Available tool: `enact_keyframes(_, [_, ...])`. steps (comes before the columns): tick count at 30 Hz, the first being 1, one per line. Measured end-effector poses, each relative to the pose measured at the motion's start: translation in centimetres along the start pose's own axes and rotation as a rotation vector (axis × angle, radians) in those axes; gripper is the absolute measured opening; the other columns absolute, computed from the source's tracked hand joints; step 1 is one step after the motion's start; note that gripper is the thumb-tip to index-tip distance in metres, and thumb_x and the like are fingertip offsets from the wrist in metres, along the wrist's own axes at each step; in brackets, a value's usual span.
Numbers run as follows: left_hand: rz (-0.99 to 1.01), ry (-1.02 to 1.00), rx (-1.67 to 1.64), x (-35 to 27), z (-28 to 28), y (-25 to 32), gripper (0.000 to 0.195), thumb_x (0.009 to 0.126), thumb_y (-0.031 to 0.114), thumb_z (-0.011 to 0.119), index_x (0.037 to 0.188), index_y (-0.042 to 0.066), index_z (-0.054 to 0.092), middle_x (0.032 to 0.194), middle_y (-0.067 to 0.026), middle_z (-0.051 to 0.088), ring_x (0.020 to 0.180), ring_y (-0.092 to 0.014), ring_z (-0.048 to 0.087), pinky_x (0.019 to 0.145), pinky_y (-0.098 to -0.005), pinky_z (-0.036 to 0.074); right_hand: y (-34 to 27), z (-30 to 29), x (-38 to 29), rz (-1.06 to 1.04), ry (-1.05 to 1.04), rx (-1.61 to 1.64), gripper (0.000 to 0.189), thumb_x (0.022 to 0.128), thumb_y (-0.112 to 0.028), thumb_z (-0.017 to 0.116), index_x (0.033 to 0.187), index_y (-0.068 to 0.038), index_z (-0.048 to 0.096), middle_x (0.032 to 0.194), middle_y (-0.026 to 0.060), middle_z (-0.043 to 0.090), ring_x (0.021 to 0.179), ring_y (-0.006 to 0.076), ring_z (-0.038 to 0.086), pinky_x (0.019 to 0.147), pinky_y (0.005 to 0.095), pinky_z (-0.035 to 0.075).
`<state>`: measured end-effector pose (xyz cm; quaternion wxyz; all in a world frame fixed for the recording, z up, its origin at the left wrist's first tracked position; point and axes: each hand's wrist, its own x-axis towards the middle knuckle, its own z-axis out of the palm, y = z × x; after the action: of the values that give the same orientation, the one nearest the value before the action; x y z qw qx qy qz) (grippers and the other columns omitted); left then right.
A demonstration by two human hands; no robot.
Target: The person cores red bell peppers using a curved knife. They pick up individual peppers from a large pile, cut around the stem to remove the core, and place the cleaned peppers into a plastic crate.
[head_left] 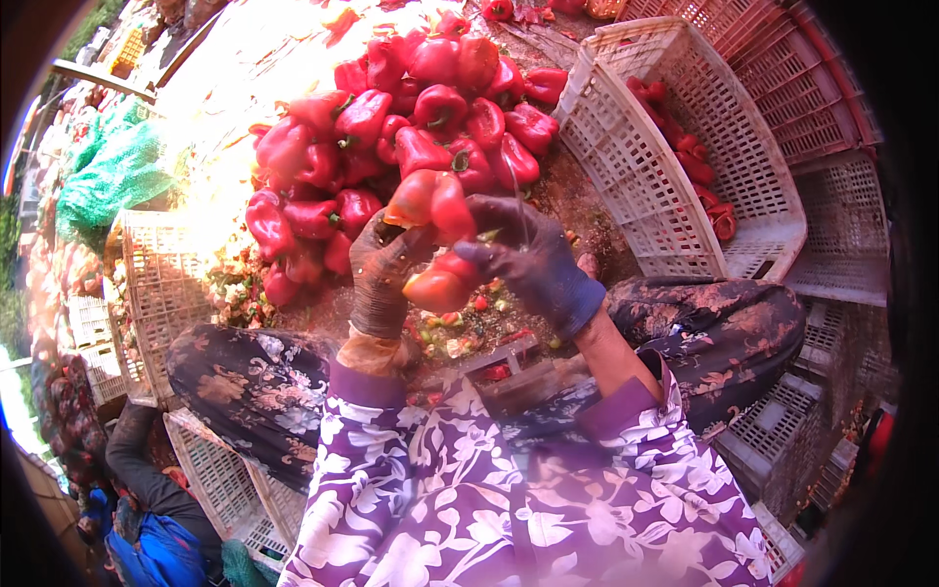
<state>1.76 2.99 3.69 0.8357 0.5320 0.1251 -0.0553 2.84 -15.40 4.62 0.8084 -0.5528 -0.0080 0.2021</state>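
Note:
My left hand (383,271), in a dark soiled glove, grips an orange-red bell pepper (433,202) in front of the pile. Below it, between my hands, is another bell pepper piece (444,282) with a pale cut edge; whether it is still joined to the upper one I cannot tell. My right hand (543,257), in a blue-dark glove, has its fingers curled against the peppers. A thin blade-like tool (521,202) rises from its fingers, blurred, its handle hidden. Just beyond lies a heap of red bell peppers (440,106).
A white plastic crate (645,161) holding red peppers leans at the right, with red crates (792,81) behind. Another crate (165,271) stands at the left beside pepper scraps (235,286). A green mesh sack (110,176) lies far left. Another person's sleeve (147,462) shows lower left.

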Motion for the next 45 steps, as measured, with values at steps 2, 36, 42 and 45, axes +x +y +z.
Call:
enact_keyframes(2, [-0.005, 0.003, 0.07, -0.7, 1.6, -0.8, 0.039, 0.085, 0.013, 0.064, 0.119, -0.005, 0.059, 0.103, -0.0101, 0.067, 0.087, -0.015, 0.065, 0.077, -0.0277, 0.053, 0.2, -0.8, 0.3, -0.035, 0.076, -0.26, 0.062, 0.077, -0.024, 0.084, 0.127, -0.003, 0.054, 0.113, 0.0102, 0.065, 0.101, 0.014, 0.062, 0.086, 0.0304, 0.054])
enact_keyframes(36, [0.312, -0.07, 1.161, -1.1, 1.1, 0.4, 0.035, 0.068, 0.012, 0.08, 0.097, 0.003, 0.064, 0.082, -0.0088, 0.068, 0.074, -0.016, 0.066, 0.068, -0.0316, 0.052, 1.8, -2.4, 0.5, 0.013, -0.152, -0.387, 0.065, 0.08, -0.019, 0.081, 0.134, 0.003, 0.051, 0.117, 0.0096, 0.066, 0.102, 0.0131, 0.063, 0.086, 0.0277, 0.053])
enact_keyframes(42, [0.071, -0.16, 0.594, -2.1, 0.1, 1.5, 0.034, 0.068, 0.003, 0.078, 0.099, -0.001, 0.065, 0.091, -0.0055, 0.067, 0.084, -0.014, 0.064, 0.074, -0.028, 0.051, -1.9, -1.0, 0.0, 0.302, -0.246, -0.005, 0.047, 0.083, -0.01, 0.075, 0.125, 0.001, 0.059, 0.113, 0.0035, 0.067, 0.092, 0.0088, 0.064, 0.076, 0.0243, 0.055])
enact_keyframes(45, [-0.142, -0.132, 0.196, -2.7, 0.1, 2.9, 0.034, 0.069, 0.005, 0.082, 0.097, 0.0, 0.065, 0.092, -0.0048, 0.067, 0.085, -0.012, 0.063, 0.075, -0.0282, 0.052, -1.7, -1.5, 0.6, 0.252, -0.278, -0.125, 0.041, 0.083, -0.01, 0.074, 0.12, 0.001, 0.062, 0.112, 0.0027, 0.067, 0.092, 0.008, 0.064, 0.074, 0.0244, 0.054])
